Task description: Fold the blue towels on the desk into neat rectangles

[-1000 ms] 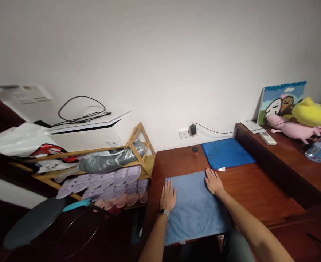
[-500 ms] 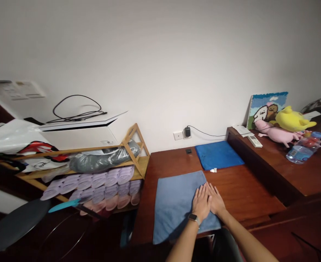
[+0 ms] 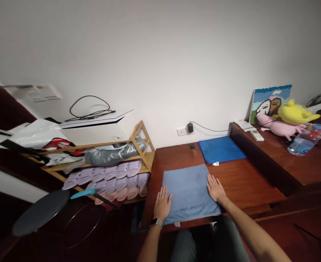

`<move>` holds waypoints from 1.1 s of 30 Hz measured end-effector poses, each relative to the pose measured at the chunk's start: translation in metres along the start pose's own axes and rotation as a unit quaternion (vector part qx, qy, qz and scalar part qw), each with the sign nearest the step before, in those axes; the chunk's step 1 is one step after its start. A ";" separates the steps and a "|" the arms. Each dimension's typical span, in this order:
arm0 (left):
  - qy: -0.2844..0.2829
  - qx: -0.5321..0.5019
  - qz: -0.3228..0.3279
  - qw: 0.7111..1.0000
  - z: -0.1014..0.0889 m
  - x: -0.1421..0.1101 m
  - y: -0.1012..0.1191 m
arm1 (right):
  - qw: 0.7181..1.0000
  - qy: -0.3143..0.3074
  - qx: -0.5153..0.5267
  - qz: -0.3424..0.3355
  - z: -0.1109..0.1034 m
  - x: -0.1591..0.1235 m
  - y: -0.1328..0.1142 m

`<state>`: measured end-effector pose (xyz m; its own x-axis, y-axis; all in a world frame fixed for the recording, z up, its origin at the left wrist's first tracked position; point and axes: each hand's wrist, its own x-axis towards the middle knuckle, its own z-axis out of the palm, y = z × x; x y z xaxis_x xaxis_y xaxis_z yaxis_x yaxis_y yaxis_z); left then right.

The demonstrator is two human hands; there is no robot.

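Observation:
A light blue towel (image 3: 189, 191) lies spread out flat on the brown wooden desk (image 3: 242, 185), with a small white tag showing at its near edge. My left hand (image 3: 162, 205), with a watch at the wrist, rests flat along the towel's left edge, fingers stretched out. On the opposite side, my right hand (image 3: 215, 187) lies flat at the right edge, its fingers extended. Neither hand grips anything. Farther back on the desk sits a darker blue folded cloth (image 3: 222, 150) with a white tag at its near side.
To the left stands a wooden rack (image 3: 146, 160) holding lilac and pink slippers, with a white box (image 3: 94, 133) on top. On the raised surface at right are a water bottle (image 3: 302, 143), a pink plush toy (image 3: 279, 127), a yellow one (image 3: 295, 112) and a remote (image 3: 257, 135).
My left hand has moved from beside my right hand across to the towel's left edge. The towel's left side has shifted inward and lies straighter. My right hand stays at the right edge.

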<state>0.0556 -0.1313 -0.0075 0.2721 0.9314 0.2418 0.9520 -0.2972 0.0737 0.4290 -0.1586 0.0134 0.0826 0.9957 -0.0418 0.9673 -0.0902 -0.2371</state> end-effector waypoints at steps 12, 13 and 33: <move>0.060 -0.062 0.114 0.990 -0.023 -0.005 0.105 | 0.999 0.032 0.005 -0.016 0.027 -0.071 -0.011; 0.045 -0.074 0.142 0.986 -0.020 -0.005 0.128 | 1.000 0.029 0.004 -0.011 0.027 -0.069 -0.012; 0.014 0.016 -0.001 1.000 0.005 -0.045 0.021 | 0.999 0.023 0.000 -0.044 0.016 -0.039 0.001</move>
<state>0.0641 -0.1784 -0.0218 0.2665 0.9259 0.2678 0.9566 -0.2881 0.0439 0.4227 -0.1983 -0.0006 0.0082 0.9997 0.0239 0.9712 -0.0023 -0.2382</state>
